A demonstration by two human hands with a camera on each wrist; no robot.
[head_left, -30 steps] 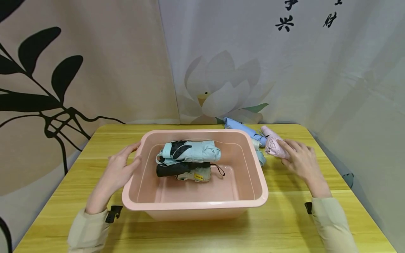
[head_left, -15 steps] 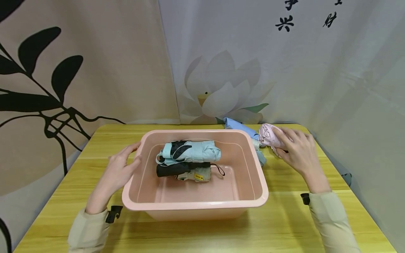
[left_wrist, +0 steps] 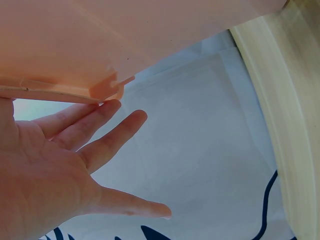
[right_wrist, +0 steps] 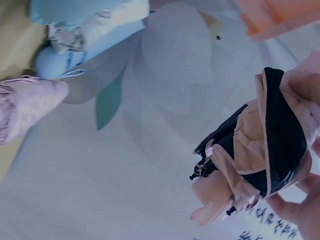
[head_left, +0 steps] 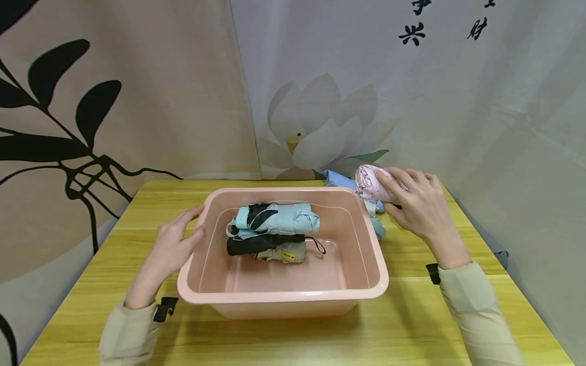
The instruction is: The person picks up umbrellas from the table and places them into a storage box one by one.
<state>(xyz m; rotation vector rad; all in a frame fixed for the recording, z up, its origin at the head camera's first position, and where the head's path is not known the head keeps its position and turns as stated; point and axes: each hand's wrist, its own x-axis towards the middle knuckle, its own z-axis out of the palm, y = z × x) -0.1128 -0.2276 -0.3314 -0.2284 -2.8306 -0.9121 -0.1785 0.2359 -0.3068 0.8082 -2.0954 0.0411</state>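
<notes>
1. Left hand (head_left: 176,241): fingers spread and mostly straight, unclenched, touching the left rim of the pink tub (head_left: 282,296).
2. Folded pink umbrella (head_left: 370,183): its rolled end juts leftward from the grip, near the tub's far right corner.
3. Right hand (head_left: 420,206): stretched forward, fingers and thumb curled around the umbrella.
</notes>
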